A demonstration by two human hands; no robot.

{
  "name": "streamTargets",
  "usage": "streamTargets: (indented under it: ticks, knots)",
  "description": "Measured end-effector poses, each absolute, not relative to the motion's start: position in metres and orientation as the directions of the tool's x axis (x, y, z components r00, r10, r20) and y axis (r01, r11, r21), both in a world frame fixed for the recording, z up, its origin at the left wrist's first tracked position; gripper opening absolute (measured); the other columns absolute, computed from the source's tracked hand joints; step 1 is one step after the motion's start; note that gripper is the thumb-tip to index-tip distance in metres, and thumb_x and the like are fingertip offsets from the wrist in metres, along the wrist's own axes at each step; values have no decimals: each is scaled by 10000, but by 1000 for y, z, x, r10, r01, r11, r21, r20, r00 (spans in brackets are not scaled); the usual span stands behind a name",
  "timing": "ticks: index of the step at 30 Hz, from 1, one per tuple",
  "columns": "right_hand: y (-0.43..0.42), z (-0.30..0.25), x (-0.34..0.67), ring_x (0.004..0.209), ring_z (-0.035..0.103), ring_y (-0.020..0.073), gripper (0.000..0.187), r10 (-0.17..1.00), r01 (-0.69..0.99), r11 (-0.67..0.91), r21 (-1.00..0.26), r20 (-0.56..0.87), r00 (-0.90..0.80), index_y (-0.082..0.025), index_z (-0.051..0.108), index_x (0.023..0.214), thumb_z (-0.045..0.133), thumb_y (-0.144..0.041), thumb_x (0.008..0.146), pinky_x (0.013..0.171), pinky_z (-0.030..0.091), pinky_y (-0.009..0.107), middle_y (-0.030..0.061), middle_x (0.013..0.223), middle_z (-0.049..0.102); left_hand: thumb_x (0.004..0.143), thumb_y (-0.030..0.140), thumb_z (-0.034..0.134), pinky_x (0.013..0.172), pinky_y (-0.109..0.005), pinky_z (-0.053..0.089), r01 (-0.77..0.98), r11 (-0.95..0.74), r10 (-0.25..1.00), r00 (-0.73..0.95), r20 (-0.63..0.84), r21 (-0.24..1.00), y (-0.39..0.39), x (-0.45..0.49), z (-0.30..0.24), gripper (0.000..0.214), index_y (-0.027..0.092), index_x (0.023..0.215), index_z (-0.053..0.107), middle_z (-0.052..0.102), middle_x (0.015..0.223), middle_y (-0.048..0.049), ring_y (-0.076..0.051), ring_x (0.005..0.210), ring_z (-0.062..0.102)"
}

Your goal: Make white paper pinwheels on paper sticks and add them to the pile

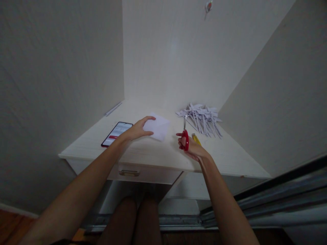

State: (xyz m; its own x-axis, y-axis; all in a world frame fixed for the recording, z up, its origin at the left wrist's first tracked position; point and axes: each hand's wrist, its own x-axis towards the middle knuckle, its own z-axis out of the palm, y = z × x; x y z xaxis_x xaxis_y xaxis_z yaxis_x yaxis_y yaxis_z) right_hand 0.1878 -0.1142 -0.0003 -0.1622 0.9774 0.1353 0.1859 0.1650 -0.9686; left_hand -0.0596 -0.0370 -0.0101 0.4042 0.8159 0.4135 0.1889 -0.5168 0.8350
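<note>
My left hand (140,128) holds a folded piece of white paper (160,127) by its left side, with thumb and index finger spread apart on it. The other fingers of that hand are hidden. In my right hand (192,148) is a pair of scissors (186,139) with red handles, looped around my fingers. Its metal blades point away from me, towards the pile of folded paper strips (201,117) at the back right. A yellow utility knife (196,139) lies just beyond my right hand, partly hidden by it.
A smartphone (114,134) with a lit screen lies beside my left forearm. A thin white strip (113,109) rests along the left wall. The white desk (145,153) has a drawer with a metal handle (129,173), and walls close it in on three sides.
</note>
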Motion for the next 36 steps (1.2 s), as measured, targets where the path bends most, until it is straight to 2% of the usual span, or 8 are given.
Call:
streamTargets:
  ticks: [2,5,9,16,22,29,36]
  knots:
    - [-123,1,186,568,431,120,449,969,90,67,-994,43,-244,-186,524,892,618,-546,639,516,397,278,-4,673,463,566,219,668,747,-301,461,131,-487,830,378,411,863,-32,-62,-8,646,192,1165,428,580,968,-48,-168,826,579]
    - [-136,4,182,564,431,120,578,922,-32,-113,-993,-93,-375,-172,518,895,614,-648,581,518,390,288,1,673,452,562,205,665,721,-283,461,100,-480,832,367,417,871,-27,-64,3,625,200,1147,447,583,943,-41,-159,804,580]
    - [-149,7,176,581,422,113,665,828,-19,-227,-974,-183,-530,-152,506,889,629,-688,516,515,355,269,2,669,447,561,194,669,730,-286,459,129,-512,814,388,432,849,-24,-64,21,601,195,1135,489,590,1010,-69,-182,861,584]
    - [-153,4,167,599,424,104,560,786,33,-235,-971,-210,-582,-136,494,939,668,-554,610,532,305,255,3,695,461,547,133,683,709,-293,460,163,-465,838,397,374,870,-26,-60,36,623,181,1140,502,595,912,-38,-189,800,590]
    - [-149,7,160,617,437,113,584,778,20,-261,-965,-223,-587,-139,510,938,680,-568,580,548,307,260,14,723,483,556,111,677,762,-310,440,153,-494,819,413,399,856,-31,-54,40,597,189,1125,516,590,880,-23,-202,840,580]
    - [-148,9,158,585,415,103,630,779,0,-236,-972,-189,-598,-147,497,899,647,-647,547,534,276,256,-5,679,461,552,133,672,677,-271,425,154,-472,814,455,361,868,-31,-48,40,619,177,1140,487,558,862,-22,-174,767,560]
    - [-145,4,163,599,415,104,671,767,38,-222,-974,-199,-610,-121,459,951,612,-663,586,547,271,260,6,703,459,582,151,654,677,-250,397,147,-475,788,511,345,868,-32,-49,41,631,162,1174,435,532,905,-24,-135,762,518]
